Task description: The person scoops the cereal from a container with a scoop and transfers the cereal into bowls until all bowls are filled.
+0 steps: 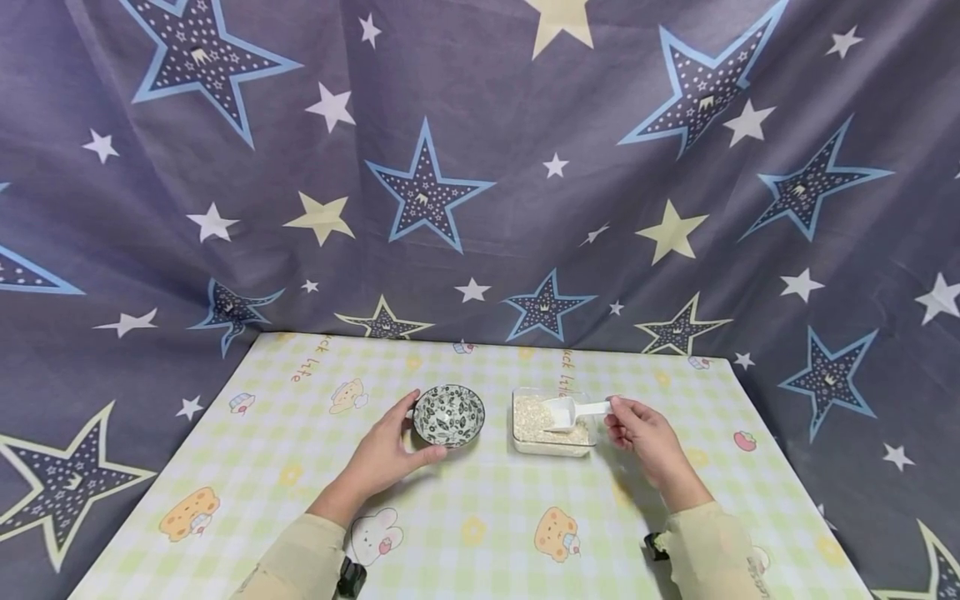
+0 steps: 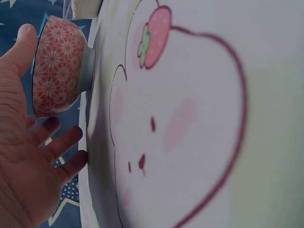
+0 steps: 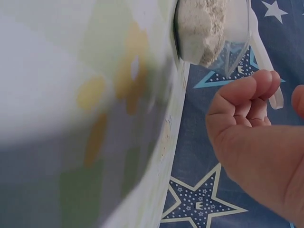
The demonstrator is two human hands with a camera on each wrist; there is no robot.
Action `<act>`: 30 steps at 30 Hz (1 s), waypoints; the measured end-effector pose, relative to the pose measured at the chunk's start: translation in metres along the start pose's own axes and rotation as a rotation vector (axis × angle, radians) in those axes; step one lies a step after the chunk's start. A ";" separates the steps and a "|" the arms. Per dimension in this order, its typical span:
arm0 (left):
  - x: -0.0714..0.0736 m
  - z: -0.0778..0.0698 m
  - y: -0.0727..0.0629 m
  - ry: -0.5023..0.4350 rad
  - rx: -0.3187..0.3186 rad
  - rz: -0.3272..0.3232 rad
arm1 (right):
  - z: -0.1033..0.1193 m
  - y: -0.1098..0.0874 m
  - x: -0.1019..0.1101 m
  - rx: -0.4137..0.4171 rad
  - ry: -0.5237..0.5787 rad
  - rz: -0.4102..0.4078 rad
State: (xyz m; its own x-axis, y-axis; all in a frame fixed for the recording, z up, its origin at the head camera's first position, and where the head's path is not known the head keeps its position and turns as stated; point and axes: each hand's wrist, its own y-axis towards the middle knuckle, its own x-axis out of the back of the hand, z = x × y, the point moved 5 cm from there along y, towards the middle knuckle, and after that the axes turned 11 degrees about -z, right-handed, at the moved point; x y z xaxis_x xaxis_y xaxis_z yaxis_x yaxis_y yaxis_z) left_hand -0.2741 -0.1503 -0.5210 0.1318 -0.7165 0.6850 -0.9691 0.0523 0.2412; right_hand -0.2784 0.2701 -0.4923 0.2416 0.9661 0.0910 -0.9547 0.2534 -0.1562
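A small bowl stands upright on the table, black-and-white patterned inside. Its outside shows red with flower patterns in the left wrist view. Around its left and near side is my left hand, thumb and index at the rim, other fingers spread apart from it. Right of the bowl, a clear rectangular container holds beige, oat-like flakes. A white scoop rests in the flakes, handle pointing right. My right hand is at the handle's end; the right wrist view shows loosely curled fingers beside it and a small gap to the thumb.
A pale green checked tablecloth with cartoon prints covers the table. Behind it and at both sides hangs a dark curtain with stars. Dark wrist devices show by both sleeves.
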 end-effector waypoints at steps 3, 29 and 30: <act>-0.001 0.001 0.000 -0.011 0.001 -0.001 | -0.001 0.000 -0.004 -0.008 0.017 0.004; 0.006 -0.005 -0.006 0.025 -0.078 -0.104 | 0.016 -0.008 -0.019 0.175 -0.108 -0.055; 0.008 -0.011 -0.006 0.042 -0.118 -0.147 | 0.018 -0.008 -0.018 0.198 -0.128 -0.063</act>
State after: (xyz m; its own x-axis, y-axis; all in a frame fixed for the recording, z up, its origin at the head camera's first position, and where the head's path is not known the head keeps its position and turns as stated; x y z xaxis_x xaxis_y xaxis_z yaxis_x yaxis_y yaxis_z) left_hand -0.2647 -0.1485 -0.5099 0.2816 -0.6925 0.6641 -0.9079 0.0316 0.4180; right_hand -0.2778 0.2497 -0.4751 0.2898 0.9314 0.2201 -0.9569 0.2863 0.0484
